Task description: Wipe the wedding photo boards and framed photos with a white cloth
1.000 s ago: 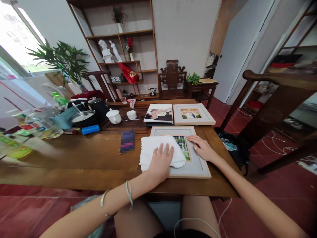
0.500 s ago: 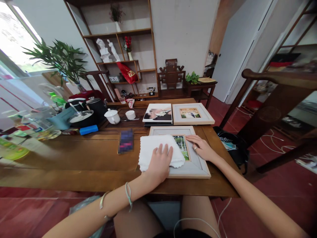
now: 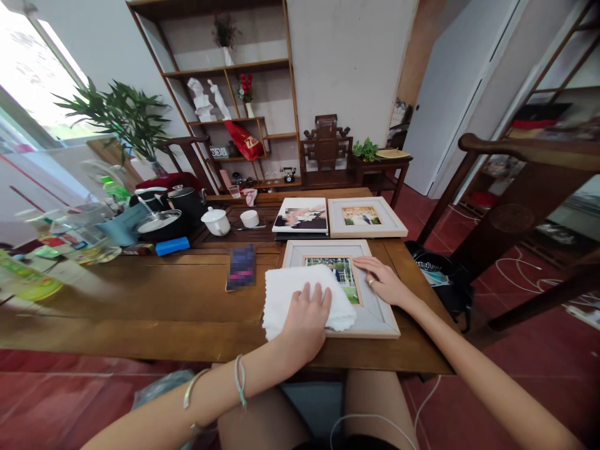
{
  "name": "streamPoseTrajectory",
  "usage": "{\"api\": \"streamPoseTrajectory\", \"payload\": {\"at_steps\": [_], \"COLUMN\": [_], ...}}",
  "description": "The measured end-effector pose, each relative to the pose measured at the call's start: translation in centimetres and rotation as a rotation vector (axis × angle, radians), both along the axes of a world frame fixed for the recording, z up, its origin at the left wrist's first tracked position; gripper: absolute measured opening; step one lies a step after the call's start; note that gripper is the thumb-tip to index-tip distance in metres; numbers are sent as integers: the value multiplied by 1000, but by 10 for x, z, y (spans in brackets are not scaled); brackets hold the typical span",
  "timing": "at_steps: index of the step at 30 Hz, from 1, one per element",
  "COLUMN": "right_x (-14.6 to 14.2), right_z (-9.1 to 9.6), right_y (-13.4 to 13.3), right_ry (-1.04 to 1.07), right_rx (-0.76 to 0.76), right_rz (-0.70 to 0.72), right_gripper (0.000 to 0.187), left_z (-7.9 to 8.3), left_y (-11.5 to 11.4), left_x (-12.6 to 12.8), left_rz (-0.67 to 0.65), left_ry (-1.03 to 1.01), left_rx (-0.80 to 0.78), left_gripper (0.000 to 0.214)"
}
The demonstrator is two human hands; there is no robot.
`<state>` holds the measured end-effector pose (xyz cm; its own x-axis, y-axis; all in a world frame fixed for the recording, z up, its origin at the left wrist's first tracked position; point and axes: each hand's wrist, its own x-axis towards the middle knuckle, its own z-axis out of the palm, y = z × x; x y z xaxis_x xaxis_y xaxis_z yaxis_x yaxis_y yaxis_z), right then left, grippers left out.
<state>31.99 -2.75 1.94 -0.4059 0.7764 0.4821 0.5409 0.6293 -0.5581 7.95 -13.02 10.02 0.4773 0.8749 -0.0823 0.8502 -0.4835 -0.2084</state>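
A white cloth [image 3: 281, 290] with a scalloped edge lies folded over the lower left part of a picture frame [image 3: 384, 325]. My left hand [image 3: 307, 319] presses on the cloth from above, fingers stretched out and slightly apart; its thumb is hidden. The frame has a pale mat and wooden rim, and lies flat near the table's front edge. Inside it a photo [image 3: 349, 281] shows greenery and a person, its lower left covered by cloth. On the frame's right side rests my right hand [image 3: 384, 281], open, fingertips at the photo's upper right corner.
Behind the frame lie a second framed picture [image 3: 394, 226] and a white-edged picture [image 3: 302, 215]. Left of the cloth is a dark, blurred-out booklet or card [image 3: 241, 267]. Farther left stand a white lidded cup [image 3: 215, 222], a blue block [image 3: 172, 245], pots and bottles on the wooden table [image 3: 140, 294].
My left hand and the cloth have slid down toward the front edge, uncovering more of the photo's top. My right hand stays on the frame. The view has shifted slightly.
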Motion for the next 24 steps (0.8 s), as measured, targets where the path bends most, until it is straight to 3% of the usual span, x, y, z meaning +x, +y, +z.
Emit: {"api": "streamPoseTrajectory", "payload": {"at_steps": [15, 19, 24], "right_x": [1, 1, 1], "right_z": [-2, -1, -1], "right_y": [1, 1, 1], "right_ry": [13, 10, -3], "right_rx": [0, 1, 8], "right_rz": [6, 17, 20], "right_gripper": [52, 52, 53], "left_z": [-21, -17, -4], "left_y": [53, 50, 29], "left_x": [-3, -1, 6], "left_rz": [-76, -72, -56], "left_ry": [-61, -56, -18], "left_rx": [81, 69, -1], "left_gripper": [69, 66, 64]}}
